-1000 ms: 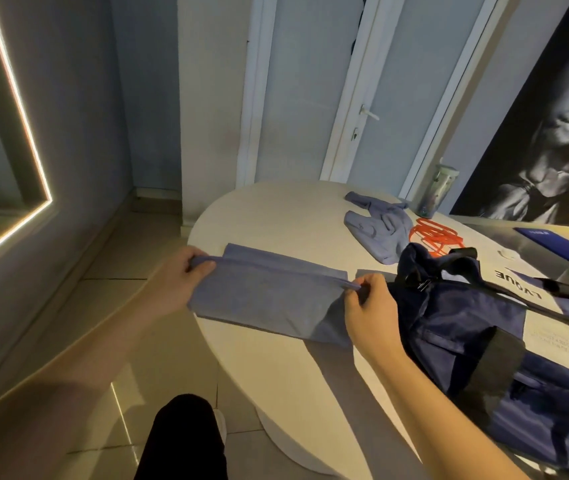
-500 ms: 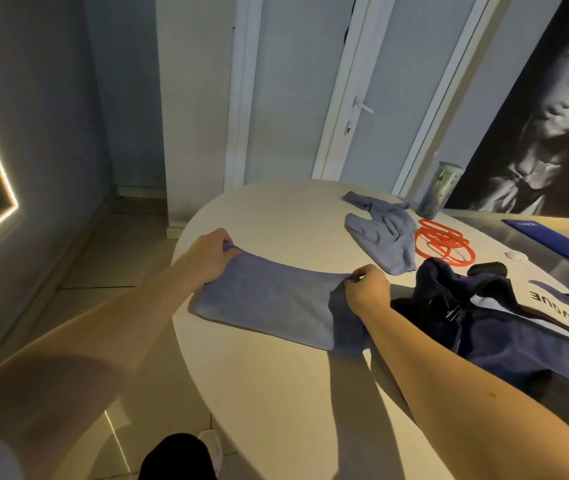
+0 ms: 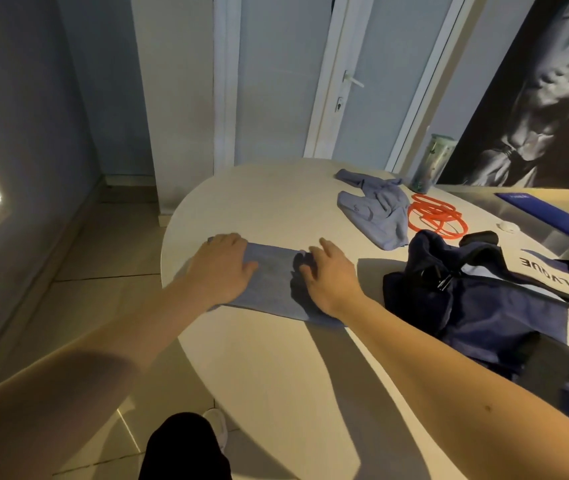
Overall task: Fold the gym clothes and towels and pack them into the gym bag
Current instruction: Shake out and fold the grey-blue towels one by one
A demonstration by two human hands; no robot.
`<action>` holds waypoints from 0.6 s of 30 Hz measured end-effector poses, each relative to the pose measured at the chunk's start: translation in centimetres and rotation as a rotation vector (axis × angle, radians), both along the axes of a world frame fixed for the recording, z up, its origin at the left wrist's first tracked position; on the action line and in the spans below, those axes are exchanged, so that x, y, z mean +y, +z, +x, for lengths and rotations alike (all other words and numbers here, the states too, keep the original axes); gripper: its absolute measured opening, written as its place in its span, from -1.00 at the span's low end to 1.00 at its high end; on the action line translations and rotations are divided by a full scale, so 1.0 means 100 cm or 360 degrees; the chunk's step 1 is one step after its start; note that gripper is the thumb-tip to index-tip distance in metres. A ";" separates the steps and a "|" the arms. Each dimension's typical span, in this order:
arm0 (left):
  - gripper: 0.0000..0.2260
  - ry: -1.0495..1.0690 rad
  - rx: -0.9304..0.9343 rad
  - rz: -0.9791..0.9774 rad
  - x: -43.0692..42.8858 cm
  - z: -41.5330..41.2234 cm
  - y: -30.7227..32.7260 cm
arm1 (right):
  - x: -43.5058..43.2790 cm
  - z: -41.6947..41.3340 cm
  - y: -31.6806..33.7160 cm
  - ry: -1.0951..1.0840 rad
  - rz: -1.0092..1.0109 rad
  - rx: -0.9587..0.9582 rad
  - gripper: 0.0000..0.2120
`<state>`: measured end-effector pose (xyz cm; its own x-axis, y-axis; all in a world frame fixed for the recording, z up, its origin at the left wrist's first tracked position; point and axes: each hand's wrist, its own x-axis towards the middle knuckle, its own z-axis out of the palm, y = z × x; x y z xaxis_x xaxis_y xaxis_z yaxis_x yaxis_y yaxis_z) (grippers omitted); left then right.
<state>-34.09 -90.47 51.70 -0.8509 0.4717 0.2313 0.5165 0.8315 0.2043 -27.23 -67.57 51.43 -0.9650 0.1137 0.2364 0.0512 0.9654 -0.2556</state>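
A folded light-blue towel (image 3: 276, 278) lies flat near the left edge of the white table (image 3: 276, 375). My left hand (image 3: 222, 268) presses flat on its left end with straight fingers. On the towel's right end my right hand (image 3: 331, 271) lies palm down, fingers spread. The dark navy gym bag (image 3: 477, 306) sits to the right of the towel, slumped, with a black strap and clip across it. A crumpled light-blue garment (image 3: 376, 211) lies farther back on the table.
Orange resistance bands (image 3: 435, 218) lie behind the bag, next to a green tumbler (image 3: 432, 166). A blue mat (image 3: 546, 211) and a small white object (image 3: 508, 227) are at the far right. The table's rounded edge drops to the tiled floor on the left.
Both hands let go of the pinched towel edge after folding it over and now lie flat on the cloth. The towel is narrower than before.
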 end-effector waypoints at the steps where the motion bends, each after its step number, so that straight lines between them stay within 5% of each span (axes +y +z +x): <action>1: -0.47 -0.0008 -0.0038 -0.0086 0.000 0.006 -0.008 | 0.002 0.003 -0.008 0.0054 0.0068 -0.0086 -0.50; 9: -0.10 0.0018 -0.0233 -0.0350 -0.029 0.018 -0.039 | 0.020 0.013 -0.032 -0.0101 0.0089 -0.0458 -0.33; 14: -0.50 0.0071 0.0001 -0.0486 -0.002 0.033 -0.012 | 0.024 -0.004 -0.007 -0.0336 -0.0022 -0.0069 -0.60; 18: -0.62 -0.0369 0.0018 -0.0086 0.057 0.086 -0.003 | 0.035 -0.021 0.007 -0.0399 -0.0129 -0.0498 -0.65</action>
<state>-25.46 -84.79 51.41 -0.7160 0.6660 0.2093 0.6968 0.7000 0.1562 -29.36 -64.12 52.11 -0.9289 0.3606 -0.0836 0.3696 0.8905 -0.2652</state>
